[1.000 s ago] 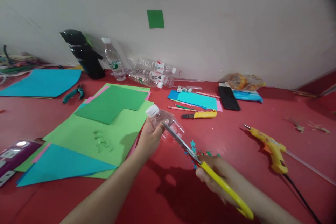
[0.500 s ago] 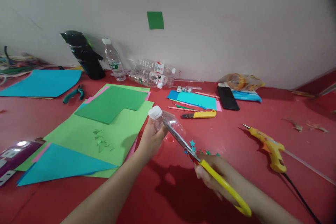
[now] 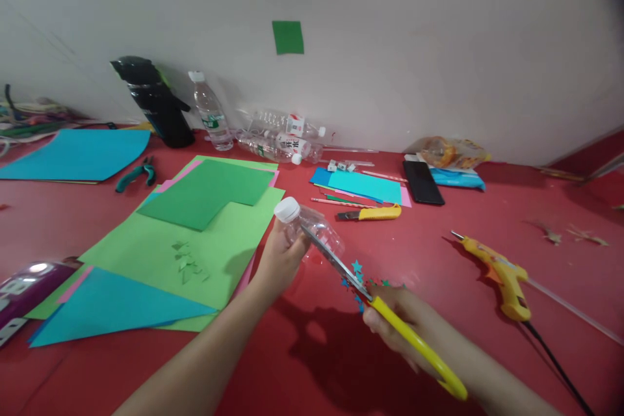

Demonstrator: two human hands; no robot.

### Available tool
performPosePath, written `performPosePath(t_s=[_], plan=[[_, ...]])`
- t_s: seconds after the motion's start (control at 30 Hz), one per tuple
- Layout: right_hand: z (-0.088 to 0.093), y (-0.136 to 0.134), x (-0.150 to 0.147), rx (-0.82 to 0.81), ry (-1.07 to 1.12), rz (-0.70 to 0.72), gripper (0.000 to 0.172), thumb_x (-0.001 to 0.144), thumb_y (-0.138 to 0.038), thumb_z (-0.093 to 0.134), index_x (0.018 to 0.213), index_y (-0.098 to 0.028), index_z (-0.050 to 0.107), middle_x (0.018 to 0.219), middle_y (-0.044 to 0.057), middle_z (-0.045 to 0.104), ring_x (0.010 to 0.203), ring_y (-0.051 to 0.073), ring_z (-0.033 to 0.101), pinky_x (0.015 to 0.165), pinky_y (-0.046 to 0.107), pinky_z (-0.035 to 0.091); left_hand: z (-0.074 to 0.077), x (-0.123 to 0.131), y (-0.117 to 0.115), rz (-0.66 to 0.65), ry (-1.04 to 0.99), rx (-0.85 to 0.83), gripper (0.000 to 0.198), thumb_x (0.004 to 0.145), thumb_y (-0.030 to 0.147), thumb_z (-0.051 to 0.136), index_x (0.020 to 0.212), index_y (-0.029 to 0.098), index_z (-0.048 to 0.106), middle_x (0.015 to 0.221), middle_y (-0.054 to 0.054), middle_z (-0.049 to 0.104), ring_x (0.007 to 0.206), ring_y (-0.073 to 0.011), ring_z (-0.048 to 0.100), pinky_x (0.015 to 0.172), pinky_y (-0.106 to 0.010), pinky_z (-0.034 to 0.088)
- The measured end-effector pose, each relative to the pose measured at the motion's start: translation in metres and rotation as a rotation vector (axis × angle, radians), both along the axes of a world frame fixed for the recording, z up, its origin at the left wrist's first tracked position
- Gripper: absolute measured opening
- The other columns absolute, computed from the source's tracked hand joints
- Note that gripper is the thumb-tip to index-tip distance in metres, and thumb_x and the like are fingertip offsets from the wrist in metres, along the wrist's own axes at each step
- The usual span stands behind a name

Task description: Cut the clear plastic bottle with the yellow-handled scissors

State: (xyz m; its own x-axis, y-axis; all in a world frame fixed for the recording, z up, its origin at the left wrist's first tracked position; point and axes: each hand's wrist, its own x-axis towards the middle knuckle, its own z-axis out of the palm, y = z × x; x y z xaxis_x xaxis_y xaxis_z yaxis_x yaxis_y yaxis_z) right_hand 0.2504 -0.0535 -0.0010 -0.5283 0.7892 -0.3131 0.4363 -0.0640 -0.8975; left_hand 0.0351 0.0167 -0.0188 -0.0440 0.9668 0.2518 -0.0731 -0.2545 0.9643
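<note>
My left hand (image 3: 281, 260) is closed around the neck end of a clear plastic bottle piece (image 3: 322, 234) with a white cap (image 3: 287, 209). The piece is tilted, its cap toward the upper left. In my right hand (image 3: 397, 322) are scissors (image 3: 414, 344) with yellow handles, gripped with the blades pointing to the upper left. Their tips lie against the bottle's side near my left thumb; whether they pierce the plastic I cannot tell. Small coloured paper stars (image 3: 357, 268) lie on the table behind the blades, partly hidden by my right hand.
Green paper sheets (image 3: 234, 234) with scraps lie to the left, near pliers (image 3: 136, 175). A yellow utility knife (image 3: 375, 213) and a phone (image 3: 423, 182) lie beyond the bottle. The corded glue gun (image 3: 497, 276) is on the right. Several bottles (image 3: 273, 146) rest against the wall.
Hardly anything differs. My hands, the capped bottle piece and the scissors hold almost the same position, with only a slight shift of the whole view.
</note>
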Motion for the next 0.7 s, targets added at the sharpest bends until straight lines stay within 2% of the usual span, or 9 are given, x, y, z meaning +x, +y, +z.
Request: performPosePath(t_s=[0.1, 0.2, 0.47, 0.7], plan=[[0.0021, 0.001, -0.0002, -0.014, -0.016, 0.005, 0.048, 0.091, -0.064, 0.048, 0.07, -0.024, 0.033, 0.057, -0.008, 0.033, 0.045, 0.007, 0.033, 0.04, 0.022, 0.021, -0.0028, 0.0002, 0.0008, -0.009, -0.029, -0.025, 0.021, 0.077, 0.03, 0.068, 0.091, 0.02, 0.057, 0.088, -0.006, 0.067, 0.078, -0.0192, 0.062, 0.079, -0.036, 0.048], [0.0019, 0.0013, 0.0011, 0.014, -0.03, 0.008, 0.048, 0.091, -0.065, 0.047, 0.07, -0.024, 0.032, 0.057, -0.008, 0.033, 0.045, 0.007, 0.033, 0.04, 0.022, 0.022, -0.0045, 0.0012, 0.001, -0.032, -0.049, -0.011, 0.021, 0.078, 0.028, 0.068, 0.092, 0.02, 0.055, 0.09, -0.006, 0.069, 0.083, -0.02, 0.065, 0.08, -0.036, 0.049], [0.0069, -0.0007, -0.0019, 0.003, 0.005, -0.01, 0.056, 0.088, -0.076, 0.041, 0.067, -0.025, 0.031, 0.055, -0.009, 0.028, 0.046, 0.008, 0.028, 0.042, 0.024, 0.021, -0.0043, 0.0015, 0.0009, -0.054, -0.029, 0.001, 0.026, 0.076, 0.026, 0.067, 0.097, 0.019, 0.055, 0.093, -0.008, 0.069, 0.088, -0.0222, 0.067, 0.084, -0.039, 0.05], [0.0013, -0.001, -0.0001, -0.024, 0.001, -0.018, 0.056, 0.087, -0.074, 0.046, 0.067, -0.024, 0.03, 0.059, -0.008, 0.026, 0.048, 0.008, 0.024, 0.042, 0.024, 0.017, -0.0052, 0.0016, 0.0015, -0.032, -0.021, 0.002, 0.022, 0.076, 0.025, 0.065, 0.093, 0.019, 0.053, 0.089, -0.007, 0.068, 0.084, -0.0221, 0.067, 0.08, -0.039, 0.05]])
